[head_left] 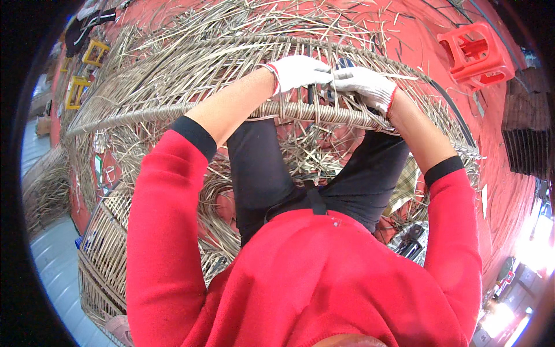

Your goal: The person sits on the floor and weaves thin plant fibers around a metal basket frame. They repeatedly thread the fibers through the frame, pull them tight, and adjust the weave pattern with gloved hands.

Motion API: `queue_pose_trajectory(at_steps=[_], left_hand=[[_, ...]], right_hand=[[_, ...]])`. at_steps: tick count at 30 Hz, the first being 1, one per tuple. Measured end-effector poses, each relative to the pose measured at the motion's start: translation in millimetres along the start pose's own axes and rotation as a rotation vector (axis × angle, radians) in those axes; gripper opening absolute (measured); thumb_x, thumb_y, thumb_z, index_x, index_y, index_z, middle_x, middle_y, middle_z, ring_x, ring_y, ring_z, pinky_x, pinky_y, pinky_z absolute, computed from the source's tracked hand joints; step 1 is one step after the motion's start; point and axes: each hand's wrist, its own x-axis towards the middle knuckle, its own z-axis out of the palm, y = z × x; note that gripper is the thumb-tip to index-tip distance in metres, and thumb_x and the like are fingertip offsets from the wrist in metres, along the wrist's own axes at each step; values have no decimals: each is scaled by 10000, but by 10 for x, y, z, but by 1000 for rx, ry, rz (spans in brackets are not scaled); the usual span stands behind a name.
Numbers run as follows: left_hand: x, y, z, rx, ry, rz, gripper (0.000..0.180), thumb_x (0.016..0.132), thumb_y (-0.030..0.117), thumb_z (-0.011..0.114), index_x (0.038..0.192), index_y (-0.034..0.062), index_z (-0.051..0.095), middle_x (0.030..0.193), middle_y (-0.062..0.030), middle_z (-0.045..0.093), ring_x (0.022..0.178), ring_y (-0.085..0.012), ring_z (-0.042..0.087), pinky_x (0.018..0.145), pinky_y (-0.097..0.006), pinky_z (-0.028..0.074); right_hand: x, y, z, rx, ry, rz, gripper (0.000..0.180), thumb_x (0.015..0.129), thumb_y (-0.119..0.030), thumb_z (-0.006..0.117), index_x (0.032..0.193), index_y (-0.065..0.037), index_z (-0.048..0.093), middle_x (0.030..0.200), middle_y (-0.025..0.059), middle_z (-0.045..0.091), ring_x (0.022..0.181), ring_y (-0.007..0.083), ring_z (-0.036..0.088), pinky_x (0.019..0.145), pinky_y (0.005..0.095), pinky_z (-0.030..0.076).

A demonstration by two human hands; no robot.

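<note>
A large curved frame of woven wicker (191,109) lies across my lap, its near rim wrapped tightly in cane. My left hand (302,73), in a white knitted glove, reaches over this rim with its fingers pressed together. Opposite it, my right hand (365,85), gloved alike, has its fingers bent and closed. The fingertips of both hands meet over the open weave, around a thin cane strand (332,53) that rises past them. Just what lies between the fingertips is partly hidden by the gloves. Dark metal bars run within the weave near the hands.
Loose cane strips (243,16) cover much of the red floor (407,40). A red plastic stool (477,55) lies at the far right, beside stacked dark brown sheets (527,124). Yellow stool frames (77,92) stand far left. Another woven piece (107,248) lies at the near left.
</note>
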Motion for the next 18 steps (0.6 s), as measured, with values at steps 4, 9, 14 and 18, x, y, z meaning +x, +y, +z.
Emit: queue_pose_trajectory(at_steps=[4,9,14,18], left_hand=[[-160,246,-186,224,79,-56,327,978,409,638,1023,94,712,959,-46,666,908,-191,622,830,-382,504],[-367,351,-323,786,373,241,297,907,421,663,944,128,691,978,-89,617,993,-316,626,885,-461,500],[-598,288,-288,620,526,175,274,886,383,692,1005,138,715,1114,-62,673,1083,-310,642,944,-441,507],[-822,256,-295,620,210,-88,303,907,400,675,1083,165,747,1230,-46,686,1131,-305,642,988,-425,512]], right_hand=[[-178,-225,17,-515,-38,-179,223,957,-266,625,1040,-120,771,839,5,717,715,142,644,659,292,505],[-332,-541,359,-1351,447,-655,343,972,-456,558,1090,-198,750,930,77,749,879,281,722,785,444,555],[-286,-479,531,-759,163,-282,384,979,-462,582,1063,-135,767,915,85,752,843,307,713,772,416,547],[-200,-396,668,-1138,407,-577,301,935,-376,598,989,-154,792,826,114,751,774,286,730,728,451,547]])
